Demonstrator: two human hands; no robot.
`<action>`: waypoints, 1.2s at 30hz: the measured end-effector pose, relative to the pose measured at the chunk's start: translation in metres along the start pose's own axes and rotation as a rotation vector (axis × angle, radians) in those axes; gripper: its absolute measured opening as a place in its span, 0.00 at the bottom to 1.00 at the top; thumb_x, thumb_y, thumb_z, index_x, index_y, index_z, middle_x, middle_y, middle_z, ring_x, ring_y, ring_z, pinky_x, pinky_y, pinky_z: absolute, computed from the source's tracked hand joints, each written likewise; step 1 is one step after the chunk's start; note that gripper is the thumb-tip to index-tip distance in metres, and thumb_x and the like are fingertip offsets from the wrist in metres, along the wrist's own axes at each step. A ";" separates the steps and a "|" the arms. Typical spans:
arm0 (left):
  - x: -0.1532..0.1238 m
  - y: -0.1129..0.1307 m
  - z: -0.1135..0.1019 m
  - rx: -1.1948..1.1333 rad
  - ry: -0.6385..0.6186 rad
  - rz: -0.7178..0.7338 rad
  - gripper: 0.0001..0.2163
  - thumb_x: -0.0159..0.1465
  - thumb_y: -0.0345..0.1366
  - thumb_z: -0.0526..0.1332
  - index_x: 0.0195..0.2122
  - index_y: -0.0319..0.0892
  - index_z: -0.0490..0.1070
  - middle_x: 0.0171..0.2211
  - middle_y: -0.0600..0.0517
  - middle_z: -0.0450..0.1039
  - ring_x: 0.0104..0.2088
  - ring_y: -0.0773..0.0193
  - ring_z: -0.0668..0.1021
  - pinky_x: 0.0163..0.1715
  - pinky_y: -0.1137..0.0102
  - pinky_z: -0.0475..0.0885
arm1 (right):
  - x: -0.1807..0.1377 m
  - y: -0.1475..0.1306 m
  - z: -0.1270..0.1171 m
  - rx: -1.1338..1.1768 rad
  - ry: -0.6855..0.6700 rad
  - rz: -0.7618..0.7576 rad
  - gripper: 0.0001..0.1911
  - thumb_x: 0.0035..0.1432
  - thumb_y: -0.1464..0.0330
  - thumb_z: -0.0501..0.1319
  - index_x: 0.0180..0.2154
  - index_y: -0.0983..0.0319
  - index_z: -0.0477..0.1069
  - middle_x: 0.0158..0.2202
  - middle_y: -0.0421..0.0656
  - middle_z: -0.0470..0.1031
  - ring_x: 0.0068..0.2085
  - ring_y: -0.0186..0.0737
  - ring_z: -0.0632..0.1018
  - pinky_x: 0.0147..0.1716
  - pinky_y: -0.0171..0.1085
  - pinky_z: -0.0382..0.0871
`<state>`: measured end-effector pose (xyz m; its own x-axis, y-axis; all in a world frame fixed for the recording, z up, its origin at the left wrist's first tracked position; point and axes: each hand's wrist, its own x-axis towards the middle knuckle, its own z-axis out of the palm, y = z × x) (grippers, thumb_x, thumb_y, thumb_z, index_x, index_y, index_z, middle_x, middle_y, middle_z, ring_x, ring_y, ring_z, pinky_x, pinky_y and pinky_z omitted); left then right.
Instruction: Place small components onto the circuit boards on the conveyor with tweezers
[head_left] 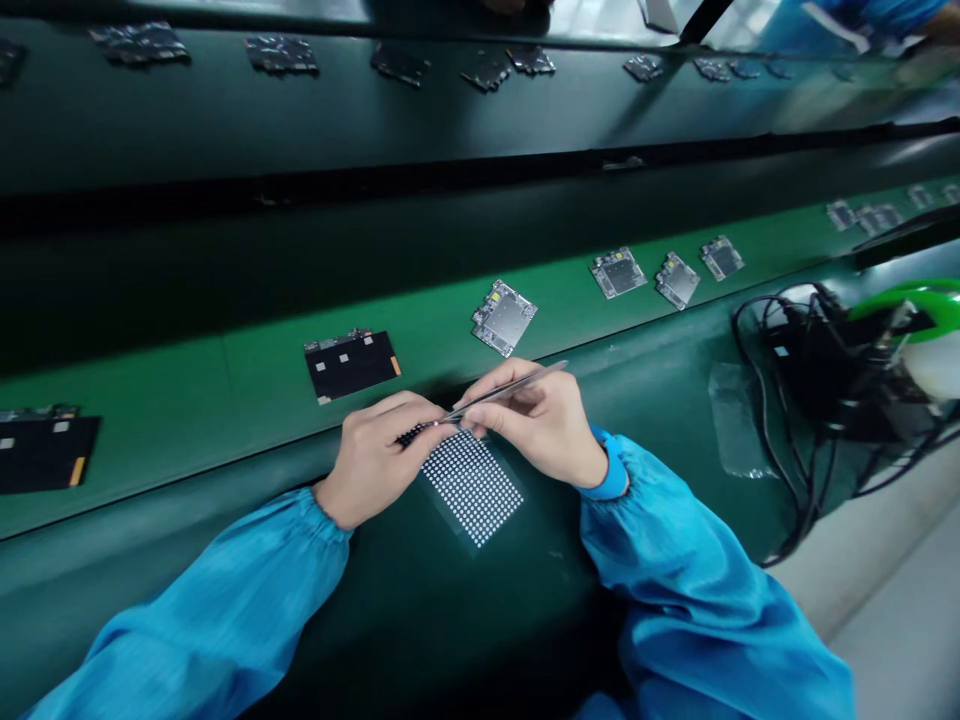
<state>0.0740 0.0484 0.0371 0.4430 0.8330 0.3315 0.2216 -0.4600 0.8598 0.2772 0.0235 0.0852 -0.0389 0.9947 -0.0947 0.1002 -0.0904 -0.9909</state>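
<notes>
My right hand [536,420] grips a pair of metal tweezers [517,385], whose tips reach left to my left fingertips. My left hand [386,450] is closed in a pinch on a small dark piece [410,436], mostly hidden by the fingers; I cannot make out its kind. Right below both hands lies a sheet of small white dots [472,490] on a dark ground with a clear border, its upper edge covered by the fingers. Just beyond my right hand, a silvery circuit board [505,318] rests on the green belt.
The green belt [225,370] carries black-covered boards [354,364] on the left and several bare boards [619,272] on the right. Behind, a raised shelf holds wrapped boards [281,54]. At right are black cables [814,470], a clear bag [739,420] and another person's blue sleeve [817,25].
</notes>
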 end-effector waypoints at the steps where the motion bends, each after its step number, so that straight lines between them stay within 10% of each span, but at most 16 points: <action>1: 0.000 0.000 0.000 0.000 -0.002 -0.002 0.02 0.66 0.33 0.69 0.37 0.41 0.80 0.34 0.52 0.81 0.33 0.68 0.81 0.35 0.73 0.76 | 0.000 0.000 0.000 0.003 0.002 0.001 0.13 0.56 0.62 0.75 0.27 0.65 0.81 0.34 0.46 0.82 0.27 0.35 0.81 0.28 0.35 0.81; 25: -0.001 0.001 0.000 -0.001 -0.015 -0.012 0.01 0.66 0.33 0.69 0.37 0.41 0.80 0.34 0.53 0.81 0.34 0.68 0.82 0.36 0.73 0.77 | -0.002 -0.006 0.000 0.094 0.004 0.041 0.13 0.55 0.62 0.75 0.34 0.64 0.79 0.27 0.43 0.81 0.27 0.39 0.83 0.28 0.36 0.82; 36: -0.004 0.004 -0.004 0.049 -0.025 -0.029 0.01 0.66 0.33 0.68 0.37 0.44 0.81 0.36 0.53 0.82 0.36 0.65 0.83 0.41 0.70 0.78 | 0.072 0.055 -0.097 0.049 0.389 -0.043 0.20 0.47 0.59 0.78 0.32 0.63 0.73 0.24 0.42 0.79 0.24 0.38 0.81 0.24 0.35 0.80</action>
<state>0.0693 0.0448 0.0407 0.4571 0.8387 0.2960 0.2769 -0.4504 0.8488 0.3763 0.0943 0.0333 0.3384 0.9408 -0.0186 0.0583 -0.0407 -0.9975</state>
